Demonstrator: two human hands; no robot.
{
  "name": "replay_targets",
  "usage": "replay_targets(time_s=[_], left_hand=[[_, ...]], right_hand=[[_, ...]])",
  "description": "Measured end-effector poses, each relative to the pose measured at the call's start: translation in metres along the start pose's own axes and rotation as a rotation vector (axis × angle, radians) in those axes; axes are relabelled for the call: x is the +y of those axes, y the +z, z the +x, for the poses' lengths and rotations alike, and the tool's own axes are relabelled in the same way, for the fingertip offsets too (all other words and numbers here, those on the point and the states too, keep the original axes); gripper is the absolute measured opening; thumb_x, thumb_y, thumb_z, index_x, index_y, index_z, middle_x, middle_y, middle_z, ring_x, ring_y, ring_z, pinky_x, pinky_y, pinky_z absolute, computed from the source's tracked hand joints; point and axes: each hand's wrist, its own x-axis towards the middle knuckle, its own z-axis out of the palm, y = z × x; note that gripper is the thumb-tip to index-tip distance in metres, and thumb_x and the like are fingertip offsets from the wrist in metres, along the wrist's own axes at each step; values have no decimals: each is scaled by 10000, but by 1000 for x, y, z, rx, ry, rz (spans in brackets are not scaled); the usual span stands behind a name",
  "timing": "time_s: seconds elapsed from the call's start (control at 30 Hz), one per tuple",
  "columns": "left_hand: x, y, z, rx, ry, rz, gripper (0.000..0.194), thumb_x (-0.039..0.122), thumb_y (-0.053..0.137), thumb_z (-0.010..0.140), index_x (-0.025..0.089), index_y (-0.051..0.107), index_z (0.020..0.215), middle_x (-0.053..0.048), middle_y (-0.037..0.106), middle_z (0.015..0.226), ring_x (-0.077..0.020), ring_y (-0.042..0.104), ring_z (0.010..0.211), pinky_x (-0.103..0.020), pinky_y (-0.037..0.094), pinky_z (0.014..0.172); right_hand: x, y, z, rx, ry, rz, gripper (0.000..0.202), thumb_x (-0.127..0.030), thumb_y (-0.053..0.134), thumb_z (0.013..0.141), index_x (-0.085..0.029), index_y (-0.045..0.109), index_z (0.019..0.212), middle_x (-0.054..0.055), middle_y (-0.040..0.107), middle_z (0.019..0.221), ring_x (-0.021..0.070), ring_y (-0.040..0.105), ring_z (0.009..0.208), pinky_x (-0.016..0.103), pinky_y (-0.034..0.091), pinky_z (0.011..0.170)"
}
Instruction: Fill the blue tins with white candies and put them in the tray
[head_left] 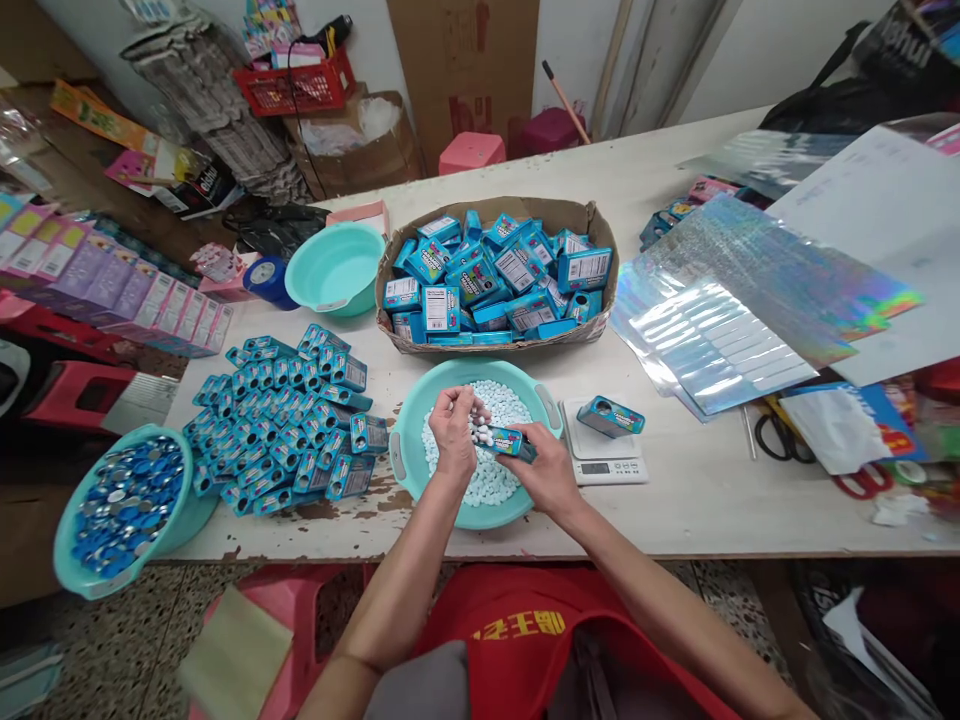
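My right hand (547, 470) grips a small blue candy tin (496, 440), held tilted over a turquoise basin (405, 478). My left hand (454, 432) is cupped at the tin's left end, fingers curled around some small white candies (481, 432) by its opening. Loose white candies (491, 485) cover the bottom of the basin, beneath both hands. Right of the basin, another blue tin (611, 417) with a round hole lies on a white digital scale (611, 470).
Many blue tins with round holes stand grouped (281, 420) at left. A basin of blue lids (124, 505) sits at the table's left edge. Behind the candy basin is a cardboard box (495, 345) full of tins. Shiny sheets (720, 340) and scissors (784, 437) lie at right.
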Motion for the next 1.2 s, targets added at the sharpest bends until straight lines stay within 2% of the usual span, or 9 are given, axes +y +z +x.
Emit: replay_targets(time_s=[0.13, 0.3, 0.43, 0.67, 0.77, 0.9, 1.0, 1.07, 1.2], left_hand=[[-2, -2, -1, 4, -36, 39, 353, 475, 685, 698, 167, 518, 745, 34, 538, 594, -87, 519, 442, -196, 402, 421], [-6, -4, -3, -77, 42, 84, 318, 455, 649, 752, 166, 515, 742, 40, 526, 600, -76, 506, 449, -193, 415, 441], [-11, -4, 0, -23, -20, 109, 331, 449, 667, 725, 162, 502, 714, 44, 516, 583, -67, 492, 445, -173, 386, 420], [-12, 0, -5, -102, -41, 142, 324, 433, 681, 714, 157, 511, 704, 41, 523, 574, -46, 450, 409, -150, 317, 374], [-2, -2, 0, -155, -111, 91, 333, 417, 720, 670, 155, 520, 710, 39, 525, 573, -39, 422, 386, -146, 256, 337], [3, -23, 26, -184, -260, 1, 314, 396, 718, 674, 164, 531, 773, 16, 566, 677, -48, 498, 477, -129, 277, 359], [-17, -44, 42, -186, -555, 266, 236, 352, 649, 734, 163, 508, 731, 5, 559, 644, -65, 522, 496, -135, 325, 385], [-36, -55, 46, -217, -685, 458, 202, 291, 637, 731, 154, 500, 671, 18, 509, 541, -60, 448, 403, -148, 286, 352], [-50, -52, 41, -335, -701, 634, 170, 197, 682, 655, 139, 528, 612, 31, 476, 451, -60, 374, 347, -165, 217, 331]], right_hand=[[0, 1, 0, -26, 32, 23, 281, -172, 683, 709, -231, 624, 978, 43, 638, 934, 233, 598, 902, 370, 469, 800], [-2, 3, -2, -1, 45, 39, 316, -152, 695, 694, -230, 622, 991, 41, 631, 943, 232, 590, 914, 359, 461, 804], [3, 5, -4, -18, 80, 52, 310, -124, 694, 677, -228, 624, 960, 35, 632, 934, 235, 592, 912, 362, 459, 801], [7, 7, -3, -1, 95, 74, 335, -106, 709, 653, -231, 630, 954, 31, 635, 937, 237, 587, 920, 362, 439, 809], [15, 8, -4, -13, 165, 185, 324, -127, 728, 635, -228, 638, 930, 17, 619, 910, 217, 588, 887, 344, 445, 798], [22, 1, -10, 31, 181, 308, 335, -194, 754, 641, -220, 644, 956, 9, 599, 900, 194, 579, 865, 319, 446, 789], [21, -7, -17, 58, 177, 366, 339, -242, 763, 647, -218, 644, 964, 11, 599, 904, 190, 579, 861, 314, 450, 789], [20, -13, -22, 63, 185, 394, 333, -270, 767, 646, -221, 646, 953, 12, 601, 907, 192, 583, 861, 318, 456, 792], [18, -27, -32, 100, 196, 449, 343, -296, 774, 642, -225, 651, 954, 15, 610, 914, 194, 592, 869, 317, 467, 792]])
